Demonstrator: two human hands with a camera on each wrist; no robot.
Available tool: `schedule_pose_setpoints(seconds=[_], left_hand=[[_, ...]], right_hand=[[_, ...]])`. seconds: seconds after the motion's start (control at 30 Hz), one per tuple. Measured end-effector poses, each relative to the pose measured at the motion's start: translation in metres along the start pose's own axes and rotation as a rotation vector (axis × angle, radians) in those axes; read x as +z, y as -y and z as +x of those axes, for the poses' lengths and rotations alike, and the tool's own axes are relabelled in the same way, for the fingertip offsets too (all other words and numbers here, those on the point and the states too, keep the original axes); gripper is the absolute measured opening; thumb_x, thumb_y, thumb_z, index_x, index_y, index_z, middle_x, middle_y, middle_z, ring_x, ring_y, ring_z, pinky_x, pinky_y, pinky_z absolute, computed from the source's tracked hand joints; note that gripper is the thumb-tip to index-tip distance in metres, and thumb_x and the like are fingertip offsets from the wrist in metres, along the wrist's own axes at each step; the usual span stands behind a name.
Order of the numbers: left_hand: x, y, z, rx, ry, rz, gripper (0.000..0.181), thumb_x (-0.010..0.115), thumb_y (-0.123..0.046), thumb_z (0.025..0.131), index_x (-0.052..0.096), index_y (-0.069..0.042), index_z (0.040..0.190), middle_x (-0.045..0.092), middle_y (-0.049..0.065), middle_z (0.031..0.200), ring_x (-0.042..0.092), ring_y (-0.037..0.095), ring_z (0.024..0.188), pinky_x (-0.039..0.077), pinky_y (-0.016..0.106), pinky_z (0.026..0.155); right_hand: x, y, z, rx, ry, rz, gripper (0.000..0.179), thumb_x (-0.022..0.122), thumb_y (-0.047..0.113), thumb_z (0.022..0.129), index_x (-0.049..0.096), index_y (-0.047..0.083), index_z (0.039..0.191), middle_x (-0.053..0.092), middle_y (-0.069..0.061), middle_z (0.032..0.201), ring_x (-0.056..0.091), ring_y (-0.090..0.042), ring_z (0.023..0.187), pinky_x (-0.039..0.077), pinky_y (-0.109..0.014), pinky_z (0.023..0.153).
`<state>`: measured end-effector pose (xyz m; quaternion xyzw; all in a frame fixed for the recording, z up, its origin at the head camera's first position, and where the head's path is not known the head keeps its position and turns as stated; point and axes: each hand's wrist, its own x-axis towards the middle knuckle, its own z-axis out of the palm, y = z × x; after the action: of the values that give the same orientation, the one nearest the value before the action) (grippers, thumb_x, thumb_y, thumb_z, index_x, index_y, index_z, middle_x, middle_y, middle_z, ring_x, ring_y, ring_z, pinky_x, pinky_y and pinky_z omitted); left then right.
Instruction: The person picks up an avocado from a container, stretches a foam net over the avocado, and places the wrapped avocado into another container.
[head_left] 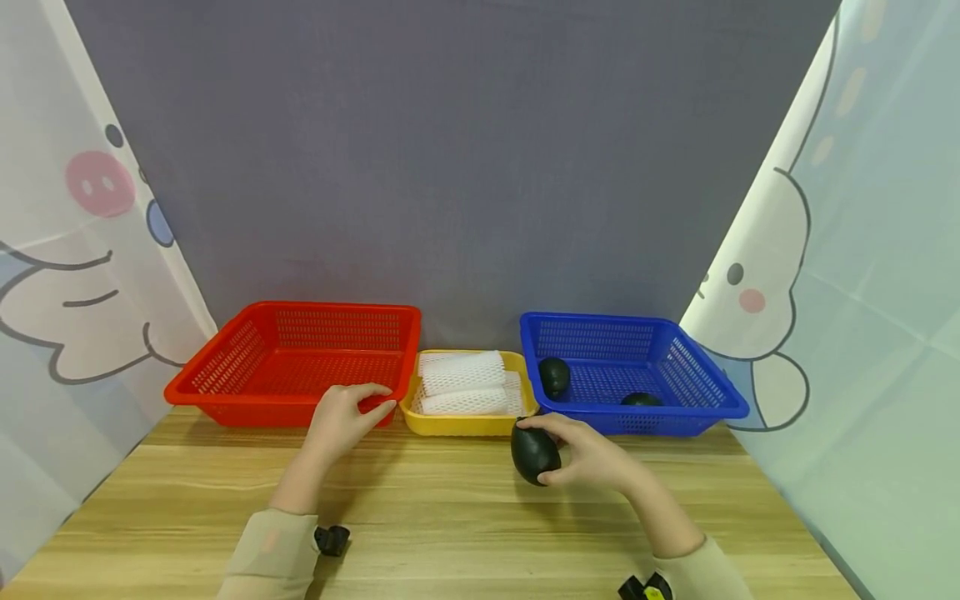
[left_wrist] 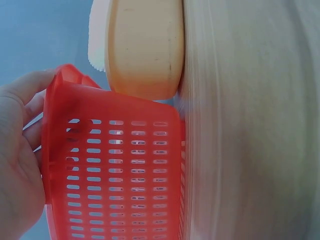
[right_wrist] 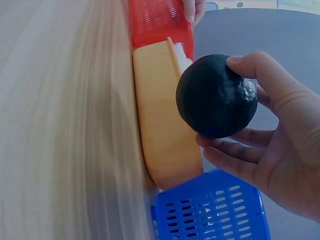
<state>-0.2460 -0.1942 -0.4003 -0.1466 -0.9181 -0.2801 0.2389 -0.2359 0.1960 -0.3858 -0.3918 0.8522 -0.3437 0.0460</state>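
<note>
Thumb and fingers of my right hand (head_left: pixel 588 454) grip a dark, egg-shaped avocado (head_left: pixel 534 454) above the table, in front of the blue basket's left corner. In the right wrist view the avocado (right_wrist: pixel 217 97) looks round and glossy, thumb on top and fingertips below. My left hand (head_left: pixel 347 421) is at the front right corner of the red basket (head_left: pixel 262 402), its thumb and fingers apart. The left wrist view shows that hand (left_wrist: pixel 20 150) beside the red rim, with its fingers partly hidden behind it.
Between the larger baskets, a yellow basket (head_left: pixel 465 427) holds several white foam net sleeves (head_left: pixel 465 387). The blue basket (head_left: pixel 637 412) contains two more dark avocados (head_left: pixel 554 377). All stand at the back of the wooden table (head_left: pixel 450 517), before a grey curtain (head_left: pixel 465 167).
</note>
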Motion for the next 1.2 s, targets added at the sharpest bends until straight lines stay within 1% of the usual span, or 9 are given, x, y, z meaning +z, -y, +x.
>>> schedule_pose_setpoints(seconds=[0.13, 0.23, 0.37, 0.5, 0.63, 0.77, 0.9, 1.1, 1.2], left_hand=[[0.0, -0.001, 0.0, 0.002, 0.0, -0.003, 0.023, 0.074, -0.026, 0.085, 0.075, -0.012, 0.102, 0.042, -0.014, 0.047, 0.019, 0.007, 0.046, 0.028, 0.031, 0.05], [0.0, 0.0, 0.0, 0.003, -0.001, -0.008, 0.022, 0.074, -0.026, 0.085, 0.075, -0.012, 0.101, 0.049, -0.013, 0.051, 0.02, 0.008, 0.047, 0.029, 0.032, 0.051], [0.001, 0.0, 0.0, 0.006, -0.008, -0.01, 0.022, 0.075, -0.025, 0.084, 0.075, -0.012, 0.101, 0.067, -0.005, 0.071, 0.025, 0.009, 0.049, 0.035, 0.032, 0.056], [0.001, 0.001, 0.0, 0.012, -0.013, -0.007, 0.022, 0.075, -0.025, 0.084, 0.075, -0.011, 0.101, 0.072, 0.001, 0.087, 0.031, 0.011, 0.051, 0.041, 0.034, 0.063], [0.0, 0.0, 0.0, 0.015, -0.014, -0.003, 0.022, 0.075, -0.025, 0.084, 0.075, -0.011, 0.101, 0.072, 0.0, 0.086, 0.031, 0.011, 0.051, 0.041, 0.035, 0.065], [0.0, 0.0, 0.0, 0.016, -0.01, -0.002, 0.022, 0.075, -0.025, 0.084, 0.075, -0.011, 0.101, 0.068, -0.003, 0.074, 0.026, 0.01, 0.049, 0.037, 0.034, 0.059], [0.0, 0.0, 0.0, 0.014, -0.008, 0.001, 0.022, 0.075, -0.026, 0.084, 0.075, -0.012, 0.102, 0.065, -0.008, 0.069, 0.024, 0.01, 0.048, 0.037, 0.034, 0.061], [0.0, 0.001, 0.0, 0.012, 0.001, 0.0, 0.023, 0.074, -0.026, 0.085, 0.075, -0.012, 0.102, 0.05, -0.015, 0.054, 0.023, 0.01, 0.047, 0.035, 0.033, 0.059], [0.0, 0.0, 0.0, 0.015, -0.001, -0.002, 0.022, 0.074, -0.025, 0.084, 0.075, -0.012, 0.102, 0.049, -0.015, 0.054, 0.022, 0.009, 0.046, 0.032, 0.033, 0.055]], right_hand=[[0.003, -0.002, 0.001, 0.01, 0.03, 0.006, 0.068, 0.081, 0.024, 0.077, 0.05, 0.021, 0.137, 0.053, -0.004, 0.129, 0.056, -0.021, 0.107, 0.05, -0.034, 0.085], [0.006, -0.003, 0.001, 0.025, 0.051, 0.013, 0.068, 0.081, 0.025, 0.077, 0.05, 0.022, 0.137, 0.052, -0.003, 0.128, 0.056, -0.02, 0.106, 0.05, -0.033, 0.084], [0.009, -0.005, 0.001, 0.041, 0.075, 0.035, 0.067, 0.081, 0.025, 0.077, 0.05, 0.023, 0.137, 0.052, -0.004, 0.128, 0.056, -0.02, 0.105, 0.05, -0.033, 0.083], [0.012, -0.006, 0.002, 0.058, 0.086, 0.042, 0.067, 0.081, 0.025, 0.077, 0.051, 0.024, 0.136, 0.052, -0.005, 0.128, 0.055, -0.02, 0.105, 0.05, -0.033, 0.082], [0.015, -0.006, 0.002, 0.068, 0.093, 0.036, 0.066, 0.081, 0.025, 0.076, 0.052, 0.024, 0.135, 0.053, -0.005, 0.126, 0.056, -0.021, 0.103, 0.05, -0.035, 0.081], [0.018, -0.007, 0.003, 0.067, 0.101, 0.03, 0.066, 0.082, 0.023, 0.075, 0.052, 0.024, 0.135, 0.053, -0.004, 0.127, 0.055, -0.021, 0.104, 0.049, -0.033, 0.082], [0.019, -0.008, 0.003, 0.064, 0.116, 0.021, 0.067, 0.081, 0.024, 0.076, 0.052, 0.023, 0.136, 0.053, -0.003, 0.128, 0.054, -0.019, 0.106, 0.049, -0.032, 0.083], [0.021, -0.007, 0.004, 0.059, 0.119, 0.003, 0.067, 0.082, 0.023, 0.075, 0.052, 0.023, 0.135, 0.053, -0.004, 0.128, 0.054, -0.019, 0.105, 0.05, -0.031, 0.08], [0.022, -0.008, 0.004, 0.06, 0.118, -0.008, 0.067, 0.083, 0.023, 0.075, 0.053, 0.023, 0.134, 0.053, -0.004, 0.127, 0.055, -0.019, 0.104, 0.05, -0.032, 0.08]])
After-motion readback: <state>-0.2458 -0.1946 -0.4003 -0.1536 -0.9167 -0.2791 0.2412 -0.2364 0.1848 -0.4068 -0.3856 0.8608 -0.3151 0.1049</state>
